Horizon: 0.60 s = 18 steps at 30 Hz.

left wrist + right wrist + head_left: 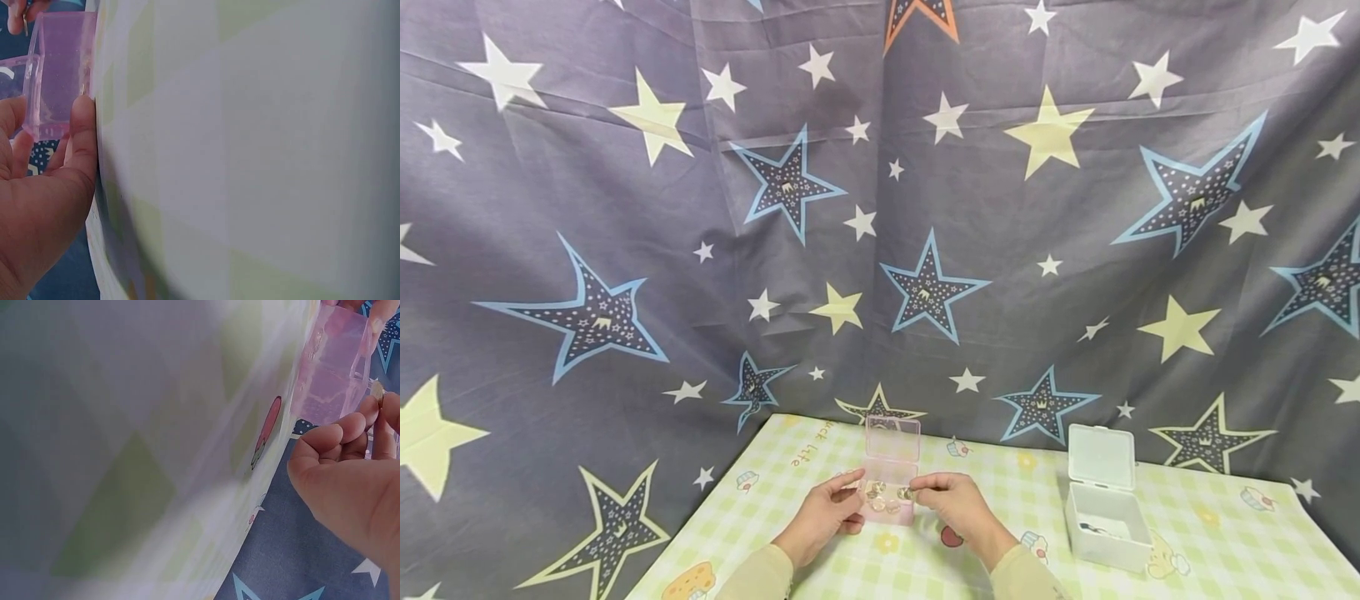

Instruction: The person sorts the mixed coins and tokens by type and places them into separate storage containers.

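Note:
A small clear pink plastic box [887,517] stands on the table with its hinged lid [892,439] raised at the back. Several round gold coins [878,505] lie inside it. My left hand [827,510] grips the box at its left end; in the left wrist view its thumb and fingers [82,128] meet the pink wall. Over the box's right side, my right hand [953,503] pinches one gold coin [377,389] between thumb and fingertips. That coin appears nearly edge-on in the right wrist view, above the rim.
To the right stands a white box [1105,533] with its lid [1101,456] up and a small dark item inside, too small to make out. A green checked cloth [1000,467] covers the table. A dark star-patterned curtain [850,275] hangs close behind.

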{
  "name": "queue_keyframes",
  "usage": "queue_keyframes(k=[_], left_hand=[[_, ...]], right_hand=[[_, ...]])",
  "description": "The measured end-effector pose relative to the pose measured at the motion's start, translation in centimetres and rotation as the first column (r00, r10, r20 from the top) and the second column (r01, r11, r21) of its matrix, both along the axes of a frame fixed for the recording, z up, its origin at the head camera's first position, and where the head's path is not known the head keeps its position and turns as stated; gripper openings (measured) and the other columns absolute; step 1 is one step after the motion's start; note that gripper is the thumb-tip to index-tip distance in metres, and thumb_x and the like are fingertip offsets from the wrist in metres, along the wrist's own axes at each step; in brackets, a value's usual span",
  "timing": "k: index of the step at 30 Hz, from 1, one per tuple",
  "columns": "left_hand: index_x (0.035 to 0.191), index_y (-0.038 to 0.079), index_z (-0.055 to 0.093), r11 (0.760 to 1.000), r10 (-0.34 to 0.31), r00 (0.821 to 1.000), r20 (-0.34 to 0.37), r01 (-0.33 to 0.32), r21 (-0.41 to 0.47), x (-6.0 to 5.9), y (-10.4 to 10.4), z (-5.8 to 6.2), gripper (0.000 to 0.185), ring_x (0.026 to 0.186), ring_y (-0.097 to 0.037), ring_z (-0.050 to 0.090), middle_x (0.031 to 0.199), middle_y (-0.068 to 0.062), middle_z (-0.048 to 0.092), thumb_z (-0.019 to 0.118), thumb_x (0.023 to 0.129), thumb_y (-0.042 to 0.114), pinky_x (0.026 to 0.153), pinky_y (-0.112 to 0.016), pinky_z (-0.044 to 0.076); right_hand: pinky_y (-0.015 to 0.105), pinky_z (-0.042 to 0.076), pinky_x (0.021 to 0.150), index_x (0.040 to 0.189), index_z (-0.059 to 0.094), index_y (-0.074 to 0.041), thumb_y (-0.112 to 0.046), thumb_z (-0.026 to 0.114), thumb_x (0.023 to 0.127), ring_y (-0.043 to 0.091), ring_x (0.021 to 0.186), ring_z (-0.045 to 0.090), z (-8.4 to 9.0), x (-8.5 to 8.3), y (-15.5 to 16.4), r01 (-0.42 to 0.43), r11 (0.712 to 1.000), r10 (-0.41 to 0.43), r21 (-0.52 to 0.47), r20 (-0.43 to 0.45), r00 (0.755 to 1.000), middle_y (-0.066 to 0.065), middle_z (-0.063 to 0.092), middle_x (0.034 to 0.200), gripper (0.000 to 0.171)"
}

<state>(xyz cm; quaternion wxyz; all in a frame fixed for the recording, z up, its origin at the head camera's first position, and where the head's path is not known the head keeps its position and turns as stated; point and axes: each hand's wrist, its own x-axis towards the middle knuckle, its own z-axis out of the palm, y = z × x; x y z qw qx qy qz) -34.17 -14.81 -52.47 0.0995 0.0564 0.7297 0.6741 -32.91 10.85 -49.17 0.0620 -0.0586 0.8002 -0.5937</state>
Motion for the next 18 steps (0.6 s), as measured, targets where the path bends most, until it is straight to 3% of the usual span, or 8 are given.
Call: queue_keyframes(k=[9,18], left_hand=[[0.161,0.001,0.044,1.0,0.002,1.0,-0.005,-0.002,-0.002,-0.02,0.06,-0.02,0.06,0.081,-0.016,0.071,0.137,-0.03,0.065,0.066,0.106,0.013,0.074,-0.031,0.064],[0.16,0.0,0.044,1.0,-0.007,1.0,-0.011,0.007,0.009,0.04,0.03,-0.11,0.06,0.081,-0.016,0.071,0.136,-0.031,0.065,0.065,0.106,0.011,0.074,-0.03,0.064]], right_hand=[[0.054,0.055,0.105,0.119,0.078,-0.002,-0.019,0.075,0.095,0.02,0.112,0.069,-0.3,-0.1,-0.1,0.016,1.0,-0.016,0.001,-0.028,0.999,0.012,0.078,0.123,0.029],[0.047,0.057,0.1,0.12,0.077,0.001,-0.016,0.074,0.094,0.016,0.105,0.068,-0.41,0.0,-0.18,0.005,1.0,-0.006,-0.015,-0.036,0.999,0.015,0.078,0.121,0.031]])
